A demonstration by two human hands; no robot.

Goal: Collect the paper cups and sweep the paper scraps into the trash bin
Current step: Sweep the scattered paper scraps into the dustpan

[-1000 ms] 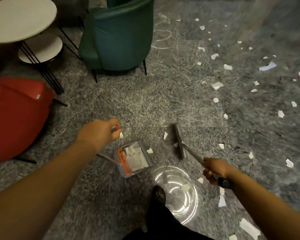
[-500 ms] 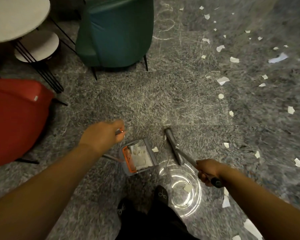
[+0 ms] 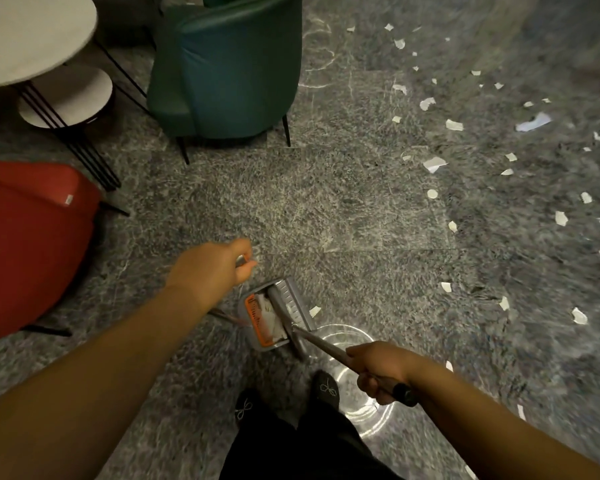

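Broom (image 3: 288,318) head now drawn into dustpan (image 3: 278,313); nearby scraps gathered, one scrap (image 3: 314,310) left beside dustpan. Left hand (image 3: 215,268) clasped on dustpan handle, right hand (image 3: 381,370) clenched round broom.

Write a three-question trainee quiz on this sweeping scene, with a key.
1. True or false: the broom head lies at the dustpan mouth.
2. Which hand grips the broom handle? A) left hand B) right hand C) both
3. Fill in: most loose paper scraps lie on the floor to the person's ____.

Key: 1 true. 2 B; the left hand holds the dustpan's handle. 3 right, away from the green chair and red chair.
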